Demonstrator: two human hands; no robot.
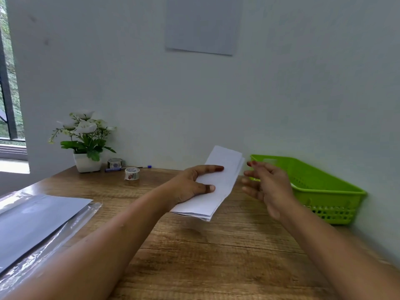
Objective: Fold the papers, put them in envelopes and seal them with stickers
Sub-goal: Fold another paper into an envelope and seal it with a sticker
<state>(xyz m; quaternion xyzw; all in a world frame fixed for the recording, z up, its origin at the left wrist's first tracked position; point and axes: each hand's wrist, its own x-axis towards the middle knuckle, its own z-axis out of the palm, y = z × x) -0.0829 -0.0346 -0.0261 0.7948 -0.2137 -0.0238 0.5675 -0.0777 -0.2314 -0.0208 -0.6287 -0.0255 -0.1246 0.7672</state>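
Note:
My left hand [190, 185] holds a folded white paper [218, 187] above the middle of the wooden table [194, 256], thumb on top and fingers underneath. The paper is a long narrow strip of several layers, tilted up toward the wall. My right hand [266, 185] hovers just right of the paper, fingers loosely spread, holding nothing and not touching the paper. Two rolls of patterned sticker tape [132, 173] sit at the back left, one nearer [115, 163] the plant. A stack of grey sheets in clear plastic [36, 219] lies at the left edge.
A green plastic basket [324, 191] stands at the right against the wall. A white pot with artificial flowers [86, 144] sits at the back left, with a blue pen [127, 168] beside it. The wall runs close behind the table.

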